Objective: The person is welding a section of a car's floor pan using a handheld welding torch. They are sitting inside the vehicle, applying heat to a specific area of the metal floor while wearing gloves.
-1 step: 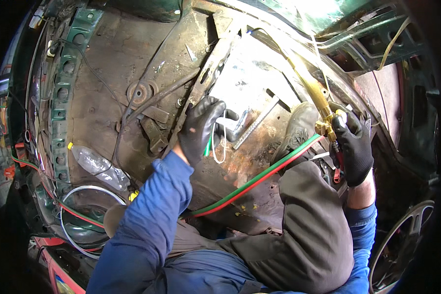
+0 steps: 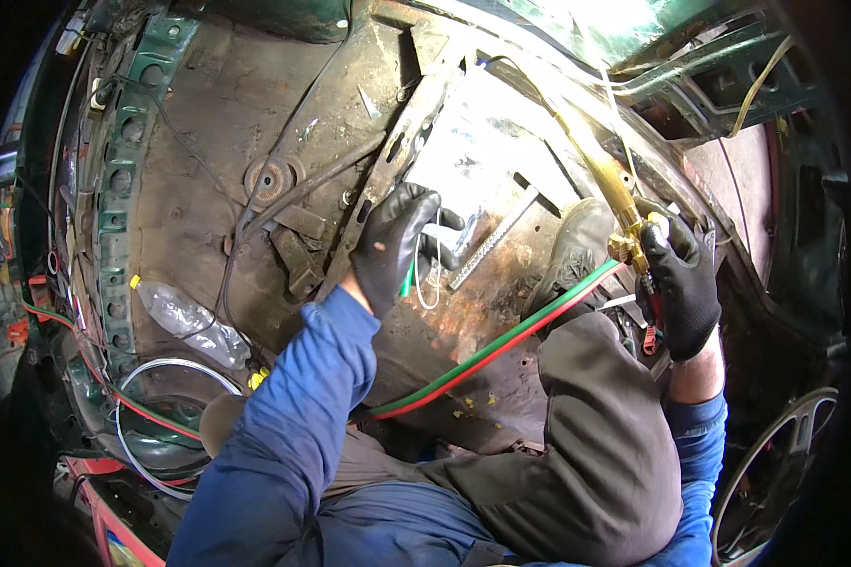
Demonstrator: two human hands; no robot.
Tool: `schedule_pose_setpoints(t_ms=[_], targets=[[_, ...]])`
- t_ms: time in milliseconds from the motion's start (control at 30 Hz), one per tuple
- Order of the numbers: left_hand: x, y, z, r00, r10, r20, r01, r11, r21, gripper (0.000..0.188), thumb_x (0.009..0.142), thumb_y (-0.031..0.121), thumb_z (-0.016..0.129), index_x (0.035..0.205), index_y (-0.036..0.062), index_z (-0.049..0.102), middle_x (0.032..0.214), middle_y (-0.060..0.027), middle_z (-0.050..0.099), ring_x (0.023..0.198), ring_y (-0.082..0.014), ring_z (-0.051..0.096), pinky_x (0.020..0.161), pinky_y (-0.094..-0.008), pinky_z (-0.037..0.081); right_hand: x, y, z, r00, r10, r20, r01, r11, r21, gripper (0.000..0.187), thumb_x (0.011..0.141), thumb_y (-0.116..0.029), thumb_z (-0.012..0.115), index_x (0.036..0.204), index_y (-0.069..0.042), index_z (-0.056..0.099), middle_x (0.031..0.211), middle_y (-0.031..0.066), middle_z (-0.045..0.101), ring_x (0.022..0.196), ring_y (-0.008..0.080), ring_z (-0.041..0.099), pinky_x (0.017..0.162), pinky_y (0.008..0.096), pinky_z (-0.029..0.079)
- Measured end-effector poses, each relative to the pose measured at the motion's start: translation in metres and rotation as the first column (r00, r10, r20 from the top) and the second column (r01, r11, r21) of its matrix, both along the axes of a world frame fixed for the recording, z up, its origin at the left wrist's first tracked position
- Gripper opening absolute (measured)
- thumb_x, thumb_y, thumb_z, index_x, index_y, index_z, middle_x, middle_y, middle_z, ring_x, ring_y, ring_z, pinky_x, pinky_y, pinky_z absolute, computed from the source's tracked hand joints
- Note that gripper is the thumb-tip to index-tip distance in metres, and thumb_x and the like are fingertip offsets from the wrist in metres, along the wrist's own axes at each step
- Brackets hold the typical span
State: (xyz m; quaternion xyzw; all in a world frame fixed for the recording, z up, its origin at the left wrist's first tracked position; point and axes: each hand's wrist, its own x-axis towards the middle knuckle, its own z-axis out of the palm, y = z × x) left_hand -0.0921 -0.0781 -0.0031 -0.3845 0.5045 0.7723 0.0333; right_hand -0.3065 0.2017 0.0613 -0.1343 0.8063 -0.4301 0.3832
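My right hand [image 2: 687, 288], in a black glove, is closed around the valve end of a brass gas torch [image 2: 607, 175]. The torch tube slants up and away to the left, over my boot [image 2: 574, 248]. Twin green and red hoses [image 2: 501, 350] run from its valves down to the left, past my knee. In front of me, my gloved left hand [image 2: 399, 241] pinches a small white piece [image 2: 442, 233] with a thin white loop [image 2: 429, 300] hanging below. Something green [image 2: 408, 281] shows under that palm; its kind is hidden. A hammer [image 2: 498, 236] lies just right of this hand.
Around me is a rusty vehicle floor [image 2: 208, 104] with a raised metal ridge. A plastic bottle [image 2: 191, 323], a round rusty disc [image 2: 270, 180] and dark cables [image 2: 239, 222] lie at left. A steering wheel [image 2: 736, 487] stands at lower right. Bright light washes out the floor ahead.
My left hand has shifted slightly right, carrying the white piece and its loop. My right hand and the torch look unchanged.
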Motion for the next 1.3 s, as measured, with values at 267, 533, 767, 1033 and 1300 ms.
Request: schedule_pose_setpoints(t_ms=[267,533,767,1033,1300], targets=[[-0.004,0.021,-0.032,0.999,-0.023,0.038,0.021,0.998,0.055,0.027,0.108,0.034,0.057,0.119,0.0096,0.060,0.104,-0.0054,0.071,0.067,-0.0104,0.066,0.048,-0.0230,0.043,0.000,0.002,0.005,0.998,-0.053,-0.029,0.052,0.998,-0.033,0.045,0.111,-0.034,0.057,0.138,0.002,0.064,0.118,0.0078,0.070,0.104,0.0142,0.063,0.096,0.0319,0.049],[0.005,0.034,-0.035,1.000,0.010,0.020,-0.012,0.997,0.074,0.044,0.109,0.026,0.057,0.147,0.0066,0.052,0.102,-0.0096,0.071,0.058,-0.0112,0.064,0.050,-0.0244,0.048,0.000,0.017,0.006,0.996,-0.052,-0.069,0.043,0.992,-0.115,0.052,0.111,-0.040,0.056,0.142,0.001,0.063,0.130,0.0099,0.069,0.120,0.0184,0.061,0.108,0.0359,0.044],[0.002,0.031,-0.029,0.998,-0.034,0.045,0.036,0.998,-0.061,0.047,0.110,0.029,0.057,0.152,0.0066,0.053,0.094,-0.0084,0.072,0.055,-0.0097,0.062,0.049,-0.0259,0.048,0.000,0.021,0.006,0.996,-0.085,-0.013,0.080,0.975,-0.208,0.058,0.108,-0.044,0.060,0.143,0.002,0.061,0.127,0.0087,0.070,0.118,0.0179,0.063,0.106,0.0361,0.046],[-0.004,0.029,-0.032,0.999,-0.022,0.026,0.026,0.987,-0.158,0.047,0.111,0.029,0.057,0.152,0.0065,0.054,0.090,-0.0089,0.072,0.055,-0.0097,0.062,0.051,-0.0260,0.050,-0.001,0.025,0.003,0.990,-0.139,-0.025,0.132,0.974,-0.184,0.063,0.104,-0.049,0.065,0.144,0.000,0.061,0.115,0.0053,0.070,0.096,0.0110,0.063,0.084,0.0270,0.049],[-0.008,0.021,-0.056,0.994,0.044,-0.100,-0.066,0.971,-0.231,0.047,0.112,0.027,0.055,0.152,0.0018,0.053,0.096,-0.0103,0.073,0.061,-0.0099,0.064,0.052,-0.0257,0.054,-0.004,0.028,0.006,0.990,-0.143,0.009,0.142,0.969,-0.201,0.058,0.104,-0.041,0.069,0.141,0.003,0.063,0.125,0.0090,0.073,0.111,0.0152,0.066,0.100,0.0330,0.049]])
